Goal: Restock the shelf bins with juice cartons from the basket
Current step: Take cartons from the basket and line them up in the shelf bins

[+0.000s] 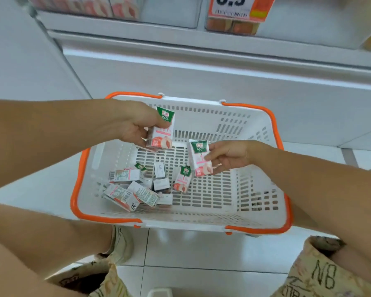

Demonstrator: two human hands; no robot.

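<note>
Both forearms are reaching in from the sides over a white basket with orange handles, sitting on the tiled floor in front of a white shelf unit. The left hand is curling around an upright juice carton, thumb across its front and fingers behind, holding it above the basket's far side. The right hand is pinching a second carton by its right edge, thumb on the front, tilting it slightly over the basket's middle. Both cartons are showing a green top corner reading "100%" and a pink peach picture lower down; the brand mark above the figure is too small to read. One more carton is standing on the basket floor just below the right hand's carton, and a loose heap of cartons is lying toward the left, mostly showing barcodes and fine print. Above, clear shelf bins are being cut off by the frame's top edge; an orange price tag is reading what looks like "6.5".
</note>
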